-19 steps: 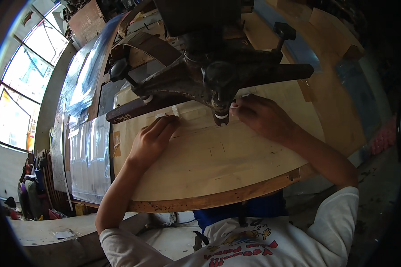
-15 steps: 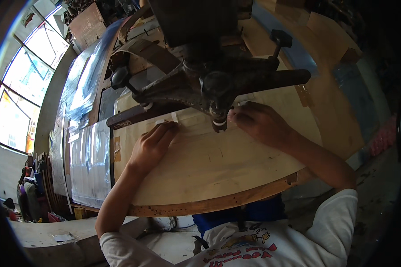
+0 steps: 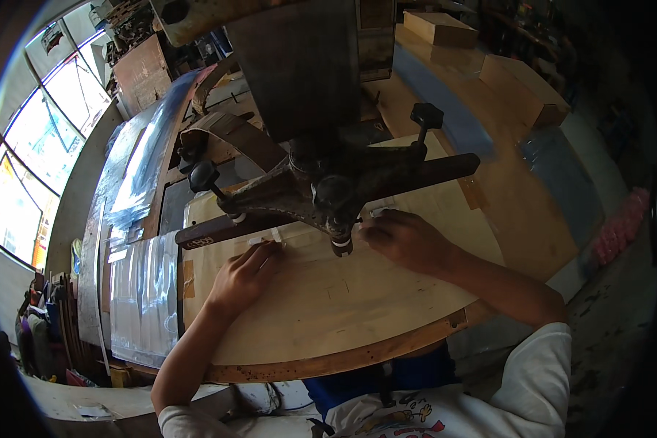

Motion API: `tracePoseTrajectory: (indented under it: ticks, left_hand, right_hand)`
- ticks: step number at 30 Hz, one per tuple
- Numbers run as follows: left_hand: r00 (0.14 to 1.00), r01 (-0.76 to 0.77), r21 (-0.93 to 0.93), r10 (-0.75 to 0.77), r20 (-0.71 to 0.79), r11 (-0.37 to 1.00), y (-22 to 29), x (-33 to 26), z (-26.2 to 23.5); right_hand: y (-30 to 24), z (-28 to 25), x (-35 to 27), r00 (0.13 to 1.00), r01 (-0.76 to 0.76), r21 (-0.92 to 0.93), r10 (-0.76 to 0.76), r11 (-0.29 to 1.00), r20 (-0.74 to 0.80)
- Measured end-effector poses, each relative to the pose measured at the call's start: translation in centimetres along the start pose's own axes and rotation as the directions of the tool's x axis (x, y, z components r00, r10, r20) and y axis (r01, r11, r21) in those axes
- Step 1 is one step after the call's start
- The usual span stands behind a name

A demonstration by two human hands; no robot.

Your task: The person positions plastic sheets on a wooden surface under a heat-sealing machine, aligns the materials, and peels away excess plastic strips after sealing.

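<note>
Both my hands rest on a pale, flat board [image 3: 321, 321] under a dark metal machine head [image 3: 321, 182] with a long crossbar [image 3: 431, 175]. My left hand [image 3: 247, 277] lies left of the machine's lower tip [image 3: 341, 247], its fingers bent and pressed together beside a small whitish piece [image 3: 255, 240] and a narrow pale strip [image 3: 276, 234]. Just right of that tip, my right hand [image 3: 405, 237] is closed, thumb and fingers together, near another small pale piece [image 3: 381, 212]. Whatever lies between the fingers of either hand is too small or hidden to make out.
Black knobs [image 3: 204, 176] stand on the machine's arms. Clear plastic sheets [image 3: 144, 299] lie at the left. Cardboard boxes [image 3: 522, 89] sit at the far right, and pink wrapping [image 3: 620, 226] is at the right edge. A wooden rim [image 3: 336, 362] borders the board in front.
The whole view has shifted, so machine, board and hands appear lower and slightly left. Relative to the machine, my hands look nearly the same.
</note>
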State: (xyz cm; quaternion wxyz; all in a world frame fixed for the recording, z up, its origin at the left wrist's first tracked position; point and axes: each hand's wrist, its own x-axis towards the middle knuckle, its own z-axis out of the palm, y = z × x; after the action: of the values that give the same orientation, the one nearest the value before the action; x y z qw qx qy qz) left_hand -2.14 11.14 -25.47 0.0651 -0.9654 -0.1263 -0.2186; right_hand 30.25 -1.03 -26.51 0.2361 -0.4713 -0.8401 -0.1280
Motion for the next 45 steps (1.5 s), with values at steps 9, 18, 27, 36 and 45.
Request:
tracePoseTrajectory:
  ticks: [9, 18, 27, 36, 45]
  left_hand:
    - [1.0, 0.016, -0.03, -0.016, -0.006, 0.999, -0.01, 0.25, -0.12]
    - [0.999, -0.043, 0.007, 0.044, -0.027, 0.999, 0.28, 0.52, -0.62]
    - [0.999, -0.028, -0.001, 0.028, -0.022, 1.0, -0.06, 0.19, -0.26]
    - [1.0, -0.006, -0.024, 0.005, -0.014, 1.0, 0.11, 0.23, -0.09]
    - [1.0, 0.0, -0.012, 0.0, -0.013, 1.0, -0.13, 0.3, 0.05]
  right_hand:
    - [-0.18, -0.21, -0.17, 0.999, 0.032, -0.037, -0.031, 0.999, 0.041]
    - [-0.19, -0.07, -0.39, 0.999, 0.032, -0.014, -0.032, 0.999, 0.005]
    - [-0.48, -0.63, 0.18, 1.0, -0.026, 0.055, 0.026, 0.998, -0.005]
    - [-0.27, -0.65, 0.17, 0.999, -0.002, 0.044, 0.004, 0.999, -0.051]
    - [-0.01, -0.09, 0.07, 0.997, -0.041, 0.085, 0.046, 0.996, -0.055]
